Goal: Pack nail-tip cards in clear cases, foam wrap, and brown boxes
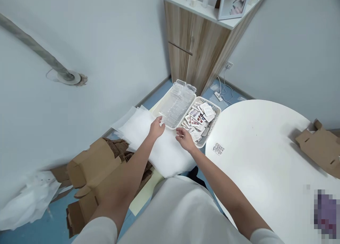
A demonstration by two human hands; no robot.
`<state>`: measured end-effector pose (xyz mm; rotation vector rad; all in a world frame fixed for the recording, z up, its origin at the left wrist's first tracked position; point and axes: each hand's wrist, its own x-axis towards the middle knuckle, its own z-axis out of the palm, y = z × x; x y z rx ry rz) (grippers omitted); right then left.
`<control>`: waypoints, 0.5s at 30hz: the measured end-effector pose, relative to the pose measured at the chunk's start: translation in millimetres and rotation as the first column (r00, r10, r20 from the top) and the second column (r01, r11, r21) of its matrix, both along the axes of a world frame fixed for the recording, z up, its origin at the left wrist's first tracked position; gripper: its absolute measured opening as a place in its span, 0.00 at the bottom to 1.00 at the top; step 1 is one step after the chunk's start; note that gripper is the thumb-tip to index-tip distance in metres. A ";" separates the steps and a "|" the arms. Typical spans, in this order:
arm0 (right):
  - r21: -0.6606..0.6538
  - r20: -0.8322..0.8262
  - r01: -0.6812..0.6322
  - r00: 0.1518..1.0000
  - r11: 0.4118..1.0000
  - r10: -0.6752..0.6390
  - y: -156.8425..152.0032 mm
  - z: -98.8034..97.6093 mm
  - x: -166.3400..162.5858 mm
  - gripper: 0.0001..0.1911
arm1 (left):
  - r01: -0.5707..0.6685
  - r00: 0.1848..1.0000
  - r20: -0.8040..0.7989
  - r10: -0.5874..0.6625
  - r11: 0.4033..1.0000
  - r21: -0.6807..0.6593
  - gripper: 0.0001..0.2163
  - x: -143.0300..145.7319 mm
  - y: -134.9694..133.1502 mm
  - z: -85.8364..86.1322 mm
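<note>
My left hand (157,128) is at the near left corner of a shallow white tray (156,112). Its thumb and fingers are apart, with nothing visible between them. In the tray lie clear plastic boxes (176,104), some piled up at the far end. By the tray's near right corner is my right hand (185,139), fingers loosely bent and apart, seemingly holding nothing; whether it touches the rim I cannot tell. Beside it, a white perforated basket (214,123) is heaped with small printed cards (198,118).
White sheets (167,159) lie under the tray. Brown cardboard boxes (92,162) and a white plastic bag (29,198) are at left. The round white table (255,148) holds a small set of nail tips (219,149) and cardboard (320,146). A wood-grain cabinet (196,42) stands behind.
</note>
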<state>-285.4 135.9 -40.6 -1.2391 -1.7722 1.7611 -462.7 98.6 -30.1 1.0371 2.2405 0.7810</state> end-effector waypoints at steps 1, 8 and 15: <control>-0.014 -0.015 -0.002 1.000 1.000 0.002 3.3 -1.1 -7.6 0.24 | -0.008 1.000 0.021 0.009 1.000 -0.012 0.23 -5.9 5.4 -0.8; -0.134 -0.059 0.032 0.997 0.990 -0.040 30.9 -13.6 -53.3 0.32 | -0.023 0.994 0.109 0.031 0.997 -0.073 0.28 -32.9 39.5 -14.2; -0.197 -0.087 0.044 0.994 0.979 -0.063 53.8 -26.7 -88.2 0.34 | 0.031 0.996 0.092 -0.016 0.985 -0.168 0.28 -44.8 63.2 -21.4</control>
